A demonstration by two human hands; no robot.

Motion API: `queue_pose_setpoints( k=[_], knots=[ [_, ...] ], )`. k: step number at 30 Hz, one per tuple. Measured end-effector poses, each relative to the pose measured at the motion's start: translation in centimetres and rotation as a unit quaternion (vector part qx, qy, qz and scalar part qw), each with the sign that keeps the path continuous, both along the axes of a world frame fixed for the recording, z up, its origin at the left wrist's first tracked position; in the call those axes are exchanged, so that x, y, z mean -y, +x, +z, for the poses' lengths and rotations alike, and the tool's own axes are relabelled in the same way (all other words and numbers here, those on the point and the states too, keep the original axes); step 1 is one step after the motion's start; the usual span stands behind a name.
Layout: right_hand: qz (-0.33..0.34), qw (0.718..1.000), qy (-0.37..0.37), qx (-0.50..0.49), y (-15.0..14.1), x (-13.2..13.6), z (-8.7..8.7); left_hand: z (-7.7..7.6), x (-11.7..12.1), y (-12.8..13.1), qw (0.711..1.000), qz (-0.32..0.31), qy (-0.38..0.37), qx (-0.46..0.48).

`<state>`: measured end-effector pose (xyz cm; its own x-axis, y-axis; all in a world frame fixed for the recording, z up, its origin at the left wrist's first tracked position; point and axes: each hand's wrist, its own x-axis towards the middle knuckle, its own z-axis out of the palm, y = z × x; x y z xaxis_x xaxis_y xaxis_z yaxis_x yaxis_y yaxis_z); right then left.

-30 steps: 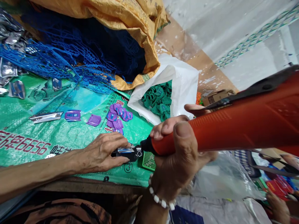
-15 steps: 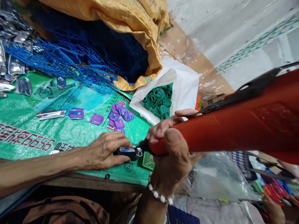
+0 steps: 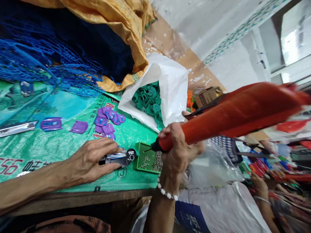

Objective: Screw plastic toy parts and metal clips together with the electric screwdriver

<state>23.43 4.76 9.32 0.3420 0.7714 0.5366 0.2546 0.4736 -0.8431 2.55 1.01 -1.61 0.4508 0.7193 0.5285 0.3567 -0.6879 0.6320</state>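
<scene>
Near the table's front edge, my left hand [image 3: 89, 158] is closed on a small chrome-and-black part [image 3: 116, 156] with a round black end that bears white marks. My right hand [image 3: 181, 140], with a white bead bracelet at the wrist, grips a red electric screwdriver [image 3: 218, 119]. Its black nose and thin bit hang over a green mesh basket [image 3: 148, 171] of small screws, apart from the chrome part. Beyond my left hand lie a pile of purple plastic pieces [image 3: 107, 118], single purple pieces [image 3: 79, 127] and a long chrome piece [image 3: 18, 128].
A yellow sack [image 3: 116, 16] with blue plastic lattice [image 3: 48, 58] stands at the back left. Beside it, a white bag [image 3: 173, 85] holds green parts [image 3: 148, 98]. Clear plastic [image 3: 211, 165] lies on the right. Another person's arm [image 3: 262, 197] shows at the far right.
The screwdriver has lifted off the chrome part and swung right over the screw basket, its bit now showing. My left hand still holds the part. The whole view has shifted right.
</scene>
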Motion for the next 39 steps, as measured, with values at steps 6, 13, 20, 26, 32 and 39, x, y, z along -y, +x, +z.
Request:
queue_pose_setpoints(
  k=[6,13,20,26,32,39],
  knots=[
    [-0.047,0.998,-0.006,-0.048,0.8,0.0,-2.1,-0.6,0.1,-0.2,1.0,0.023,0.013,0.014],
    [-0.033,0.998,-0.025,-0.046,0.9,0.1,-1.9,0.0,0.5,-0.5,1.0,0.027,-0.007,-0.014],
    [-0.089,0.995,-0.045,0.021,1.8,0.5,-3.0,0.4,0.3,-0.5,1.0,0.006,-0.002,0.005],
    [-0.108,0.994,-0.03,0.014,2.1,1.0,-3.1,0.2,0.5,-0.4,1.0,0.014,-0.013,0.007],
    [-0.099,0.994,-0.041,0.027,1.7,0.9,-2.8,0.1,0.5,-0.5,0.999,0.023,-0.032,-0.008],
    [-0.108,0.993,-0.023,-0.033,1.1,0.7,-2.1,-0.3,0.6,-0.4,0.999,0.048,-0.018,-0.009]
  ],
)
